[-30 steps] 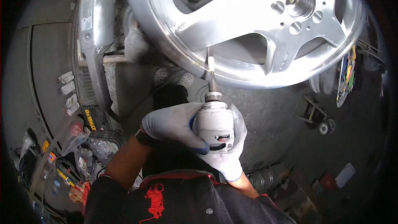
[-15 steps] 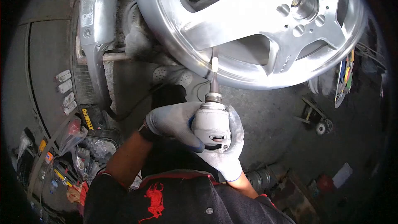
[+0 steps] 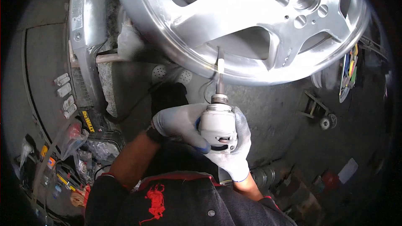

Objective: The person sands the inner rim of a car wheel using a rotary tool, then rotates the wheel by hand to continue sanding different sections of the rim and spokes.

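Observation:
My left hand [image 3: 181,126], in a grey glove with blue fingertips, wraps the left side of a white power tool [image 3: 218,126]. Around the tool's right side and underneath curls my right hand [image 3: 237,155], in a pale glove. The tool points away from me, and its thin shaft with a white collar [image 3: 220,65] overlaps the lower rim of a shiny spoked wheel [image 3: 281,54]. Whether the tip touches the metal cannot be made out. Round holes surround the wheel's hub.
A grey machine body [image 3: 88,16] stands at upper left. Small white canisters [image 3: 64,90], a yellow DeWalt label [image 3: 88,121] and plastic bags [image 3: 72,139] lie on the left. Coloured discs [image 3: 348,73] hang at right, above a small wheeled frame [image 3: 315,108].
The wheel and machine appear shifted left and slightly up in view. Both hands and the tool sit slightly farther right, with the same grip.

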Tool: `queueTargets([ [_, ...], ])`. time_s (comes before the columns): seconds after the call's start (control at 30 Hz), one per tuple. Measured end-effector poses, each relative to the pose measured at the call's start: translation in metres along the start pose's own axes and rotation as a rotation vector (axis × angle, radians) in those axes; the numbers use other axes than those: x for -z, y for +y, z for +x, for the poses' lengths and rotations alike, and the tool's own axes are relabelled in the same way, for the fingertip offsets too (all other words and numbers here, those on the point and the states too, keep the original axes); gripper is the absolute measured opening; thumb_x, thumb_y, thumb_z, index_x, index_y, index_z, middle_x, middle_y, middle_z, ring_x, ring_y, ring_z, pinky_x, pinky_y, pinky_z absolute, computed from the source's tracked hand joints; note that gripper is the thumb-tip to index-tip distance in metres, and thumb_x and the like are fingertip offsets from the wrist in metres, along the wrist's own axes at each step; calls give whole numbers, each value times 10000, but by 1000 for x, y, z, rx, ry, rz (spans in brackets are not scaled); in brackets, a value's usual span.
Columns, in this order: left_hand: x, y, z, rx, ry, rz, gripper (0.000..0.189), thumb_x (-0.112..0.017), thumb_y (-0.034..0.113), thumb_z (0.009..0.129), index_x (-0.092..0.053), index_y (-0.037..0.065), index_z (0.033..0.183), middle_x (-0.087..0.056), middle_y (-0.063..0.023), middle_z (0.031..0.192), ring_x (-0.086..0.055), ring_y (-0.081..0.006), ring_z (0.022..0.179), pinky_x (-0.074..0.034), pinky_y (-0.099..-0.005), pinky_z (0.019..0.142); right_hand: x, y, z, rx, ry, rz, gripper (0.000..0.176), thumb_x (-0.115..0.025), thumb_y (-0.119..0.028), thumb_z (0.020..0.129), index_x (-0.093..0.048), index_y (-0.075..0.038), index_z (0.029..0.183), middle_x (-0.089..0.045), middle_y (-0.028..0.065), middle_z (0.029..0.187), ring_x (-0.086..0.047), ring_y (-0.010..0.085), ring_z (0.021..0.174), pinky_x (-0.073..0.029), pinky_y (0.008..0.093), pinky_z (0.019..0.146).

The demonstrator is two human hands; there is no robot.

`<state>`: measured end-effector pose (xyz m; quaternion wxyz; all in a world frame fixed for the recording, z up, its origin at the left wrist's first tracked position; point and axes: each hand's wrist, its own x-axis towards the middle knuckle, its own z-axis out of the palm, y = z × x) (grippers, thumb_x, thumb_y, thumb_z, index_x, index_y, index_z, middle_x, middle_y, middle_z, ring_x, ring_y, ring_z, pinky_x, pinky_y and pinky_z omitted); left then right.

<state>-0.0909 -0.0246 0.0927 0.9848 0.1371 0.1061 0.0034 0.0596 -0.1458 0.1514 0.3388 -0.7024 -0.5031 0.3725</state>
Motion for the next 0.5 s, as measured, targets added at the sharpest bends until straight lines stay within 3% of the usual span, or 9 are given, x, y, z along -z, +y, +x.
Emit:
queueTargets([
  [0.07,-2,-4,14,39,-61,-108,874,-902,56,577,-477,-25,1337,-644,-108,1228,-604,-176,1146,-490,-361,1010,6,7,-13,-129,-8,72,939,-906,-106,637,-365,25,1393,-585,185,1257,-622,265,1124,-503,399,985],
  [0.13,0,-5,27,36,-64,-61,843,-894,59,592,-488,-25,1326,-646,-101,1217,-605,-173,1135,-486,-351,1007,13,19,-21,-68,4,33,1026,-916,-109,626,-304,-3,1443,-557,197,1284,-603,264,1149,-502,416,1002],
  [0.2,0,-10,46,-29,-180,-65,813,-883,60,606,-498,-21,1317,-649,-90,1196,-606,-168,1118,-484,-337,999,24,25,-24,-242,-2,108,1092,-934,-140,607,-274,-14,1468,-527,214,1311,-584,274,1178,-503,416,997],
  [0.23,2,-19,54,-62,-170,-37,778,-876,94,622,-513,-12,1303,-652,-80,1170,-604,-161,1098,-483,-323,984,28,25,-23,-146,40,5,1133,-936,-158,601,-244,-6,1485,-498,220,1343,-570,294,1198,-494,422,1005],
  [0.33,-1,-20,75,-80,-214,28,755,-877,142,635,-527,-4,1288,-650,-76,1172,-599,-154,1094,-480,-317,980,42,20,-11,5,90,-157,1098,-911,-152,623,-246,-13,1486,-486,218,1355,-566,313,1199,-472,431,1022],
  [0.5,-2,-22,75,-111,-200,-8,721,-857,152,662,-534,2,1289,-643,-74,1189,-591,-144,1098,-476,-310,980,45,24,-12,-52,52,-135,1085,-900,-156,643,-238,-26,1493,-450,224,1398,-543,327,1234,-463,439,1034],
])
